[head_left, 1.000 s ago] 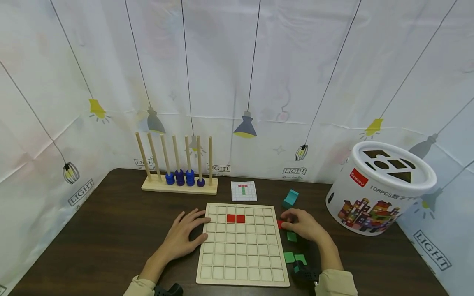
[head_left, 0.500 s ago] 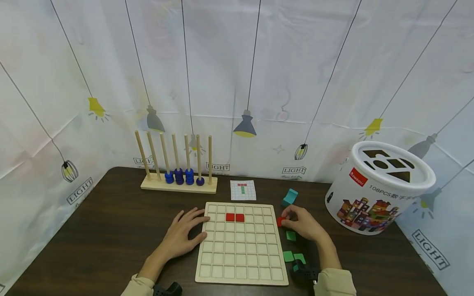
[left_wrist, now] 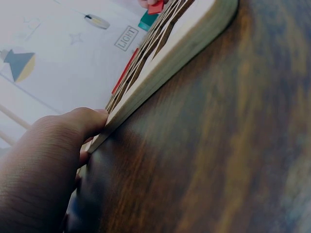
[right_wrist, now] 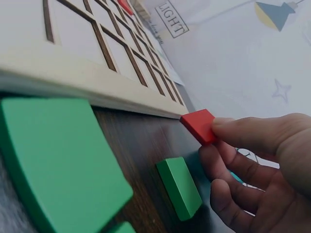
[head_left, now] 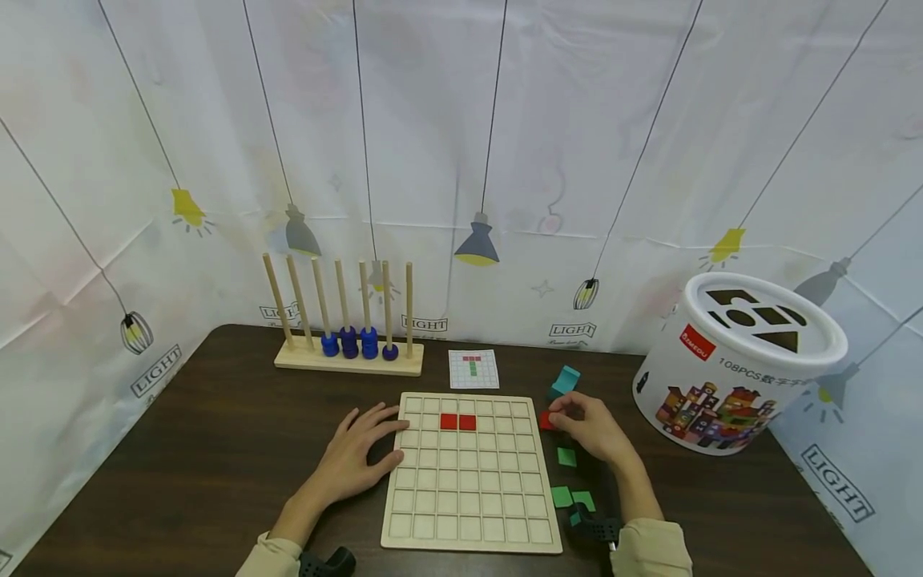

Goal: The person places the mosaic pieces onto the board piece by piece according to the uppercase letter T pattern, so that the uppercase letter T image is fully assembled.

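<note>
On the near right of the dark table (head_left: 202, 465), two green tiles (head_left: 562, 497) lay just beside a wooden grid board (head_left: 447, 481); the left hand (head_left: 358, 457) rested on the board's left edge, fingers spread and grip loose; a single green tile (head_left: 566, 457) lay farther along the right side; beyond it the right hand (head_left: 593, 423) pinched a red tile (right_wrist: 198, 125) between thumb and fingers, near the board's far right corner; two red squares (head_left: 457, 421) sat side by side in the second row from the far edge; past the right hand was a teal block (head_left: 566, 381); behind the board lay a printed card (head_left: 473, 369); farther left stood a pegged stand (head_left: 349, 363) with blue and purple rings; at far right stood a white bucket (head_left: 728, 377); behind everything hung a lamp-patterned backdrop (head_left: 433, 144).
</note>
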{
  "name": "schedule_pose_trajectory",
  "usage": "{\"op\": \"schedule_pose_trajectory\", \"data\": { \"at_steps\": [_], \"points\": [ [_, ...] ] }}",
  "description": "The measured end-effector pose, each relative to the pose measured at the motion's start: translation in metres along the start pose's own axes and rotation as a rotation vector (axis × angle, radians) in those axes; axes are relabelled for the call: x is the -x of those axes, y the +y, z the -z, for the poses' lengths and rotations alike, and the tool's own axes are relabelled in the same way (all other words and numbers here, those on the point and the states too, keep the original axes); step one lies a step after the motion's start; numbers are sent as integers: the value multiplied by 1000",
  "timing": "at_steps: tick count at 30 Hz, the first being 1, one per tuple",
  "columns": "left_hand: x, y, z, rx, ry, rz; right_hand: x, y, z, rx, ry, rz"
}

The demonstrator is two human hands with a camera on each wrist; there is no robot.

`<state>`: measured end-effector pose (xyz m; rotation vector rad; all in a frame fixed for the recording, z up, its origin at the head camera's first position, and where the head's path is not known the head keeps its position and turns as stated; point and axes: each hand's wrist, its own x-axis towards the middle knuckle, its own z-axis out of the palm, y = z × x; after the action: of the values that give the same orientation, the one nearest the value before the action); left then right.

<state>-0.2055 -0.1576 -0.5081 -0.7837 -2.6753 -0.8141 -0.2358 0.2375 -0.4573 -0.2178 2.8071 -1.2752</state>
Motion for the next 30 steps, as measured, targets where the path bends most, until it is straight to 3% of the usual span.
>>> {"op": "schedule_pose_trajectory", "data": {
  "at_steps": [5,10,30],
  "points": [
    [1,1,0,-5,-3,2,-1,1,-3,-37,15,-19],
    [1,1,1,2,-3,2,-2,-4,-7,-81,21,22],
    [0,0,2,-9,3,-2,-7,-28,-30,-187,-18,31]
  ]
}}
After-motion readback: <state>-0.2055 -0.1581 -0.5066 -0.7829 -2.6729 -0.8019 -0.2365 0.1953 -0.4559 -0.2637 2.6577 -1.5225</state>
